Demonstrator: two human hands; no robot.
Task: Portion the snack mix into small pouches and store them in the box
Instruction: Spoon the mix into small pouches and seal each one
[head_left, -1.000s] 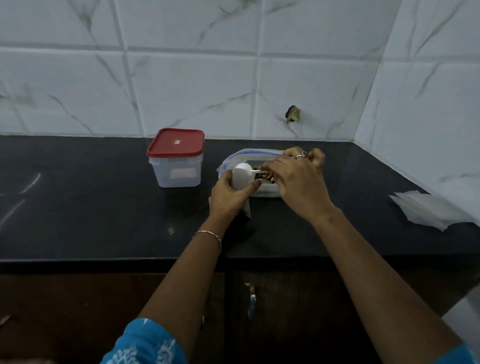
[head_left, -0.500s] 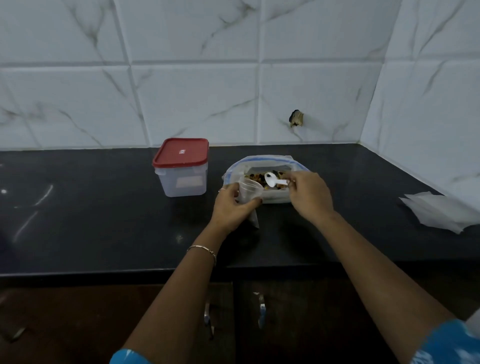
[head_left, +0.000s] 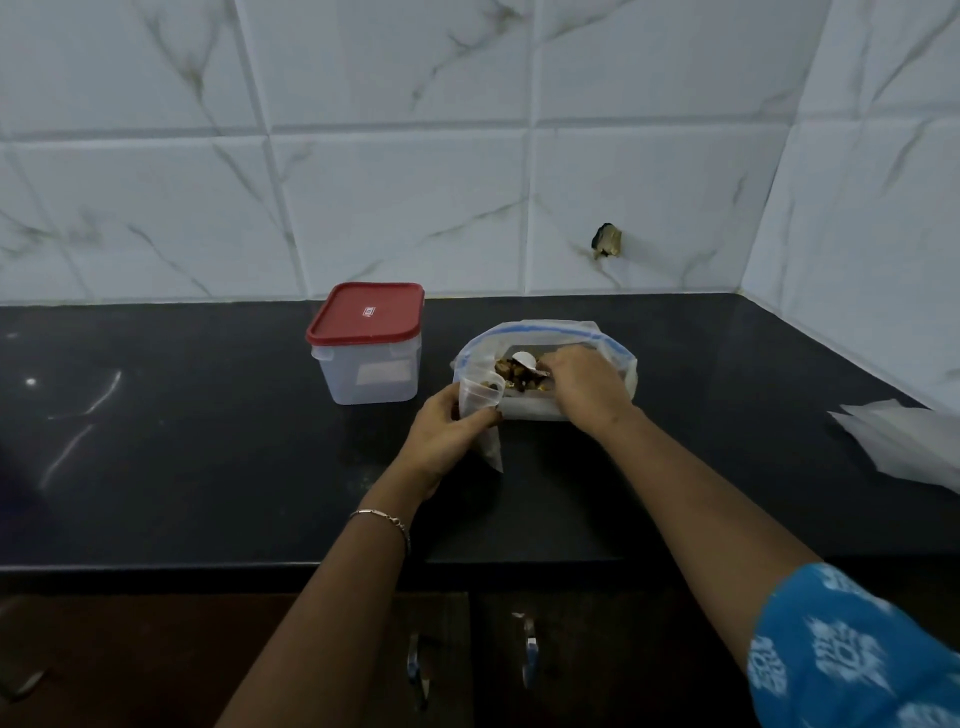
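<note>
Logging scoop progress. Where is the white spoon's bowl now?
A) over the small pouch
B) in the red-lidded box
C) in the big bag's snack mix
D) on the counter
C: the right hand holds the spoon down in the snack mix inside the big bag, while the left hand holds the small pouch open beside it.

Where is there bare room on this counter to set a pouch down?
Bare counter lies left of the red-lidded box, and between the snack bag and the white sheets at right. Crowded middle: left hand holds the small pouch, right hand holds the spoon in the bag.
</note>
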